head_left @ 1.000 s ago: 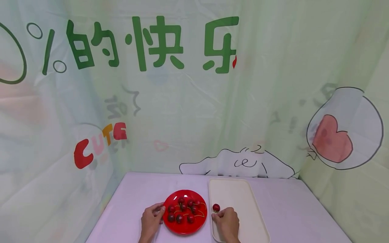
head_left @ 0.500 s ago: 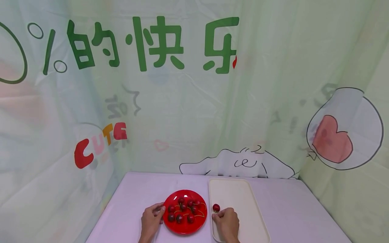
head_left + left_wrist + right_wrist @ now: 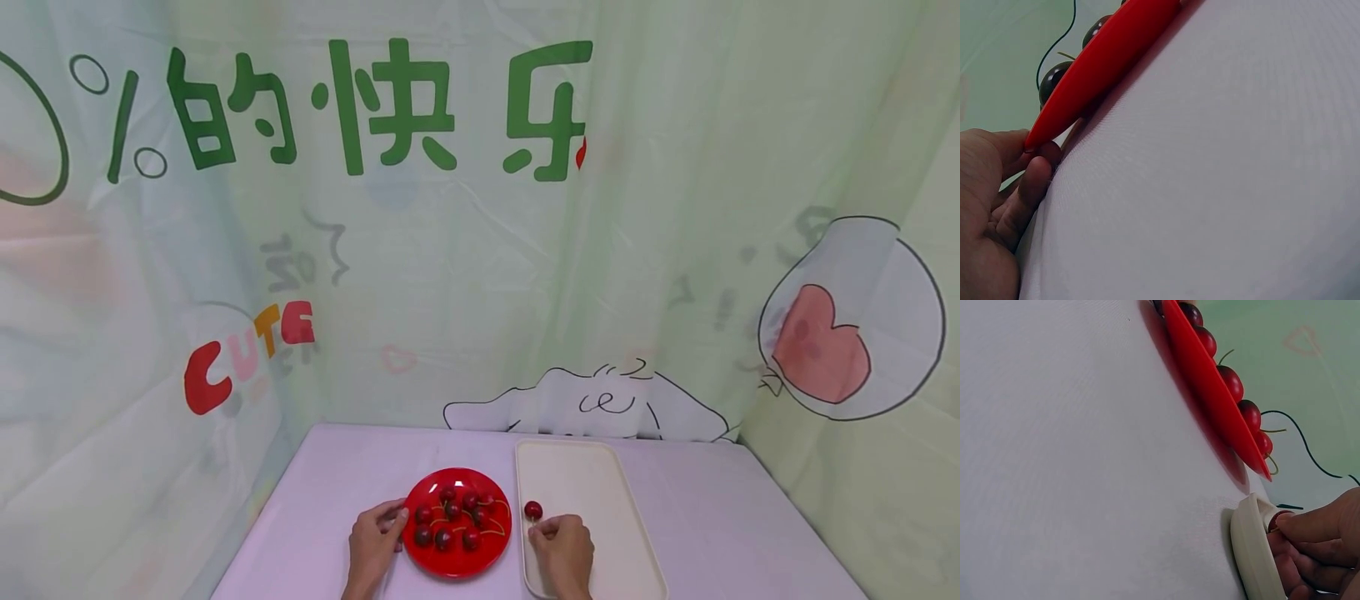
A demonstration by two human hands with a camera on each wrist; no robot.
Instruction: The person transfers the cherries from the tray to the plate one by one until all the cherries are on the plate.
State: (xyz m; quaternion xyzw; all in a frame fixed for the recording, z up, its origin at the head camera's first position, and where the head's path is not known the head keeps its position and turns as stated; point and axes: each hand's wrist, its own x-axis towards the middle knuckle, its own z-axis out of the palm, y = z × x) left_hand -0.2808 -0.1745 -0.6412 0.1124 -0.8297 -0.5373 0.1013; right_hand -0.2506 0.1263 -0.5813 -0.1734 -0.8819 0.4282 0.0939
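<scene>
My left hand (image 3: 372, 542) holds the left rim of a round red plate (image 3: 453, 570), thumb on the rim's top edge and fingers beneath it. In the left wrist view that rim (image 3: 1038, 134) sits at the thumb tip. Several dark red cherries (image 3: 443, 540) with thin stems lie on the plate. Over the left edge of a cream tray (image 3: 592, 492), my right hand (image 3: 564, 557) pinches a single cherry (image 3: 533, 510) by its stem. The right wrist view shows this cherry (image 3: 1279, 519) just inside the tray wall (image 3: 1250, 544), partly hidden by the thumb.
The plate stands left of the tray, a narrow gap between them. Both are on a table with a pale lilac cloth (image 3: 720, 517). Printed curtains (image 3: 480, 275) hang behind the table and along both sides.
My right hand has shifted very slightly right, and its cherry lies a touch farther from me. The left hand and the plate have stayed still.
</scene>
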